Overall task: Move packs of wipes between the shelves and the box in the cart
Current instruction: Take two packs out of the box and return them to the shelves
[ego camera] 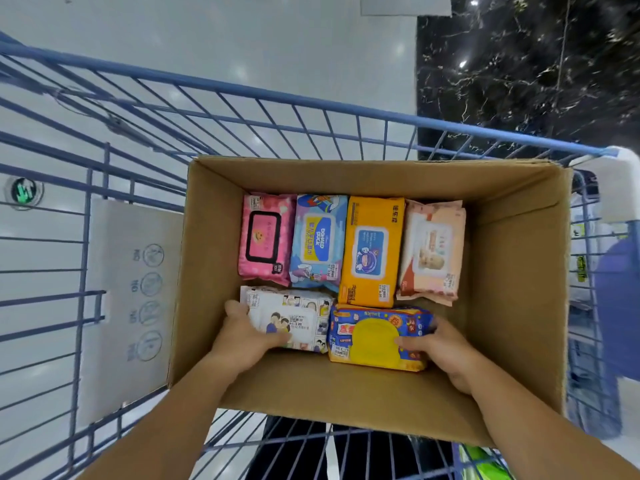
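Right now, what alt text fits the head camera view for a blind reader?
In a cardboard box inside a blue wire cart, the left hand grips a white cartoon pack of wipes and the right hand a blue pack with a yellow lid. Four more packs, pink, light blue, orange and peach, lie beyond.

Pink pack [265, 239], blue pack [318, 242], orange pack [372, 251] and peach pack [433, 251] lie flat side by side in the open cardboard box [512, 289]. White pack [294, 317] and yellow-lidded pack [374, 336] lie nearer

The setting was a shop: a blue wire cart [242, 109] stood on glossy floor [242, 39], holding price-stickered packs [372, 252].
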Motion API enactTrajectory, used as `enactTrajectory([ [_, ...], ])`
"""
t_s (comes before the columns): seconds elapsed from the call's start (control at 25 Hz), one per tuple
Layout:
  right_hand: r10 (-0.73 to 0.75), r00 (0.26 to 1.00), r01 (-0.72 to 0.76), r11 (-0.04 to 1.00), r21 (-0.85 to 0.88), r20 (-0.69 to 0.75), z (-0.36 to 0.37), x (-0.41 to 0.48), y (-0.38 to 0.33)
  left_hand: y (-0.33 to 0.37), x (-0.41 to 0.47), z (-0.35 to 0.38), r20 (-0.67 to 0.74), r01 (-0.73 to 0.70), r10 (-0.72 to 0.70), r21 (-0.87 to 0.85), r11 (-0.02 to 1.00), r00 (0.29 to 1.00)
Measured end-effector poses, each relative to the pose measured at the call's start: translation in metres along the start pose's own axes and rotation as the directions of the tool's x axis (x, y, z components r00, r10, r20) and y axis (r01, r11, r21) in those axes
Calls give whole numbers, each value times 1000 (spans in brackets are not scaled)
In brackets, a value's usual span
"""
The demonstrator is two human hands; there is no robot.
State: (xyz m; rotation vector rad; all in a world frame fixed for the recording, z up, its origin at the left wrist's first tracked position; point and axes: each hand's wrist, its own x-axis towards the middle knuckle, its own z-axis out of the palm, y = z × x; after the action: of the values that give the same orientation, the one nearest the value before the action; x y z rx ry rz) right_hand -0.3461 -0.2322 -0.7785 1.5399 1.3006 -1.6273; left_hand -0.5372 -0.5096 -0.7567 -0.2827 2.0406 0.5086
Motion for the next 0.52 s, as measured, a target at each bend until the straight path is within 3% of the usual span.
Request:
enactTrajectory([
  [0.12, 25, 995, -29, 999, 35, 92, 0, 0, -5, -7, 7, -8, 64, -24, 29, -77, 997, 998],
  [0.28, -73, 996, 70, 996, 47, 59, 0, -12, -9, -10, 12, -13, 216, 22, 18, -180, 983, 976],
  [0.52, -213, 968, 207, 977, -59, -133, -1, -76, -30, -2, -2, -9, 140, -69, 91, -155, 986, 986],
])
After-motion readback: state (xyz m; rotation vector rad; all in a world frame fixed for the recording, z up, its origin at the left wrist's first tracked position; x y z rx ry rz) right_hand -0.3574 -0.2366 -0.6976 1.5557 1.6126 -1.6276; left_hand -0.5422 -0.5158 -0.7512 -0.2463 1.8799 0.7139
